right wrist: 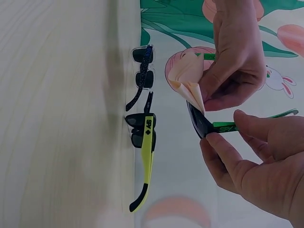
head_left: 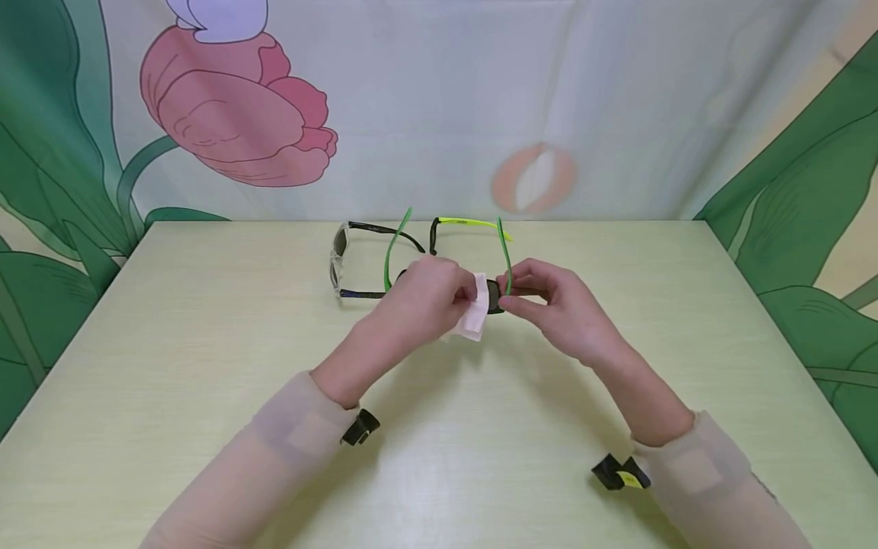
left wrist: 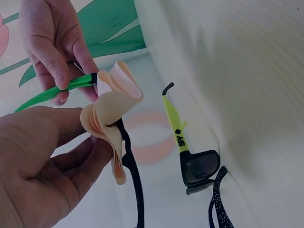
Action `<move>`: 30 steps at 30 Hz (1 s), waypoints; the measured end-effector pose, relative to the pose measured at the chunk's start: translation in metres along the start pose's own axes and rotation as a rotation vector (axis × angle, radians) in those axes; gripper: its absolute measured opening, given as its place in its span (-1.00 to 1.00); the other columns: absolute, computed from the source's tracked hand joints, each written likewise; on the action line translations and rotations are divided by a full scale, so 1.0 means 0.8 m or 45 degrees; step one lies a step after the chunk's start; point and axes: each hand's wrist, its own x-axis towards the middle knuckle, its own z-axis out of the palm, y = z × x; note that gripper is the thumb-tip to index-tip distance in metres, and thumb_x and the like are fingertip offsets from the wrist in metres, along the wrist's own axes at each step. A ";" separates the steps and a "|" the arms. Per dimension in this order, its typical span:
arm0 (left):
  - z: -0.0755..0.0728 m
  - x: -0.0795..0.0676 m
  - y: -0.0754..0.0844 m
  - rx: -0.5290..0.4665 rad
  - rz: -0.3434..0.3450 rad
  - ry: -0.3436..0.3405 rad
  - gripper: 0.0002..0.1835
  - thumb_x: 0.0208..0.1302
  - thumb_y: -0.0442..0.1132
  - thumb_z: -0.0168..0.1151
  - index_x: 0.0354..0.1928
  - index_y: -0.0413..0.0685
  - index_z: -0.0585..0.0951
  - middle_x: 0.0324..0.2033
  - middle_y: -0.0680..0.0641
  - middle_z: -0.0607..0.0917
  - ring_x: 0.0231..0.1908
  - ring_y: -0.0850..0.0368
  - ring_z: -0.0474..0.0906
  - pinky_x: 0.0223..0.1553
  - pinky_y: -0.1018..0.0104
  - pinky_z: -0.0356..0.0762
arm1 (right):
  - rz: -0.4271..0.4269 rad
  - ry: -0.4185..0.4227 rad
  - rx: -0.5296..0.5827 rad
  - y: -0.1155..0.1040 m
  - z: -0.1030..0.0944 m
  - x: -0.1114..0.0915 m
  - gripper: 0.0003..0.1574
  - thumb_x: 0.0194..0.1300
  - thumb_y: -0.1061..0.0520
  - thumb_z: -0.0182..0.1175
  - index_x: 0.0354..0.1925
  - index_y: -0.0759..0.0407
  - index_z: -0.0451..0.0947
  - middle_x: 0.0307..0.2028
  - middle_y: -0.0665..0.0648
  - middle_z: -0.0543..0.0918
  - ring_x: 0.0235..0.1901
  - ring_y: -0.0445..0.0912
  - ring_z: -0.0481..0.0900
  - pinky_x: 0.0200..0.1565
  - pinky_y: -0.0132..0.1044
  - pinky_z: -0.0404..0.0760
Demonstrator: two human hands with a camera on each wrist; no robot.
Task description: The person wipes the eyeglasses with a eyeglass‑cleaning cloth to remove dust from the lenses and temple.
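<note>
My left hand (head_left: 428,297) pinches a folded pale pink cloth (head_left: 473,316) over one lens of a pair of black-fronted sunglasses (right wrist: 200,123) with green temples. In the left wrist view the cloth (left wrist: 114,102) wraps over the frame, hiding much of the front. My right hand (head_left: 565,313) holds the same sunglasses by the corner of the frame, near the hinge of one green temple (left wrist: 57,92). Both hands keep the sunglasses raised above the table, and the temples point away toward the curtain. One dark lens (head_left: 494,296) shows between the hands.
Behind the hands lie sunglasses with yellow temples (right wrist: 148,156). To their left lie sunglasses with a clear frame (head_left: 336,263) and dark speckled temples. Both sit on the pale wooden table (head_left: 206,366), toward its back edge. A printed curtain (head_left: 425,99) hangs behind.
</note>
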 end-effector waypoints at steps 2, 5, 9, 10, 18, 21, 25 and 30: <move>0.001 0.001 0.001 -0.015 -0.013 -0.009 -0.87 0.24 -0.49 0.34 -0.38 -0.15 0.78 -0.47 0.01 0.68 -0.41 0.12 0.51 -0.33 0.34 0.48 | 0.002 -0.003 0.002 0.000 0.002 0.001 -0.82 0.41 0.25 0.32 -0.04 0.24 0.61 0.01 0.16 0.71 0.11 -0.03 0.64 0.14 -0.05 0.59; 0.003 0.004 0.003 -0.023 -0.030 -0.025 -0.82 0.22 -0.52 0.29 -0.44 -0.13 0.74 -0.52 0.02 0.63 -0.45 0.12 0.44 -0.41 0.37 0.37 | -0.003 -0.003 0.004 -0.001 0.005 0.001 -0.82 0.39 0.26 0.33 -0.05 0.26 0.62 -0.01 0.17 0.71 0.09 -0.04 0.64 0.12 -0.06 0.60; 0.005 0.008 0.005 -0.010 -0.048 -0.045 -0.81 0.25 -0.50 0.27 -0.43 -0.11 0.74 -0.51 0.02 0.64 -0.43 0.11 0.47 -0.43 0.38 0.38 | -0.013 0.001 0.012 0.000 0.008 0.001 -0.81 0.38 0.27 0.34 -0.05 0.26 0.63 -0.02 0.17 0.71 0.09 -0.02 0.65 0.11 -0.06 0.61; 0.006 0.008 0.006 -0.006 -0.049 -0.047 -0.82 0.26 -0.49 0.28 -0.42 -0.10 0.75 -0.49 0.02 0.66 -0.42 0.11 0.50 -0.41 0.38 0.42 | -0.014 0.002 0.013 0.000 0.008 0.001 -0.81 0.38 0.26 0.35 -0.05 0.25 0.63 -0.02 0.15 0.71 0.09 -0.02 0.65 0.11 -0.06 0.61; 0.007 0.011 0.009 0.039 -0.017 -0.048 -0.81 0.26 -0.48 0.28 -0.41 -0.09 0.79 -0.45 0.01 0.71 -0.42 0.12 0.56 -0.40 0.36 0.51 | -0.012 0.007 0.035 0.002 0.010 0.001 -0.83 0.38 0.25 0.35 -0.07 0.22 0.64 -0.04 0.10 0.72 0.08 -0.04 0.65 0.12 -0.07 0.61; 0.007 0.011 0.009 0.083 -0.009 -0.069 -0.80 0.28 -0.47 0.29 -0.41 -0.08 0.79 -0.45 -0.01 0.70 -0.42 0.10 0.55 -0.38 0.34 0.51 | -0.014 0.012 0.046 0.005 0.010 0.002 -0.82 0.38 0.27 0.35 -0.07 0.24 0.63 -0.02 0.12 0.71 0.08 -0.02 0.66 0.12 -0.09 0.62; 0.007 0.012 0.010 0.149 -0.031 -0.118 -0.78 0.32 -0.46 0.27 -0.41 -0.06 0.78 -0.44 -0.02 0.67 -0.41 0.10 0.53 -0.37 0.33 0.53 | -0.007 0.008 0.070 0.007 0.009 0.003 -0.82 0.38 0.30 0.33 -0.07 0.30 0.60 -0.02 0.16 0.69 0.07 -0.01 0.66 0.12 -0.11 0.62; 0.006 0.010 0.013 0.180 -0.070 -0.143 -0.68 0.27 -0.50 0.17 -0.60 -0.03 0.64 -0.53 -0.01 0.56 -0.47 0.14 0.41 -0.45 0.33 0.43 | 0.006 0.013 0.102 0.009 0.008 0.002 -0.85 0.38 0.31 0.33 -0.10 0.29 0.58 -0.03 0.19 0.66 0.06 -0.01 0.66 0.13 -0.07 0.60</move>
